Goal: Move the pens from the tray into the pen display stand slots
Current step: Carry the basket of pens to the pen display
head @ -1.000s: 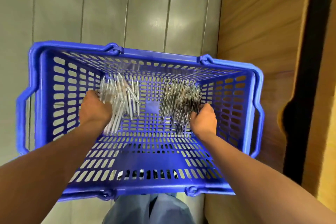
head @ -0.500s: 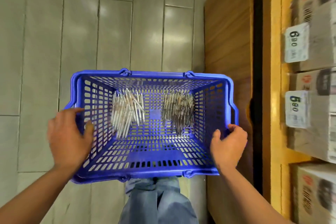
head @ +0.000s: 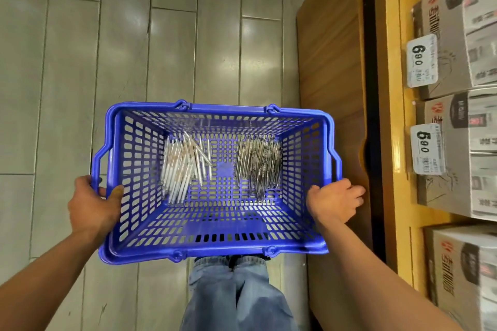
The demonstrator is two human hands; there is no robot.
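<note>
A blue perforated plastic basket point(head: 220, 246) is held over the grey floor. On its bottom lie two heaps of pens: light, whitish pens point(head: 183, 166) on the left and darker clear pens point(head: 259, 165) on the right. My left hand point(head: 92, 205) grips the basket's left rim, thumb inside the wall. My right hand point(head: 334, 203) grips the right rim near the handle. No pen display stand is in view.
A wooden shelf unit point(head: 332, 75) stands close on the right of the basket. Grey boxes point(head: 457, 156) with white price tags point(head: 421, 62) fill the yellow shelf at far right. Grey floor tiles point(head: 107, 62) spread to the left and ahead. My jeans-clad legs point(head: 236, 293) show below.
Both hands came out of the pen heaps and took hold of the basket's side rims. The view has pulled back, and the shelf with boxes has come into view on the right.
</note>
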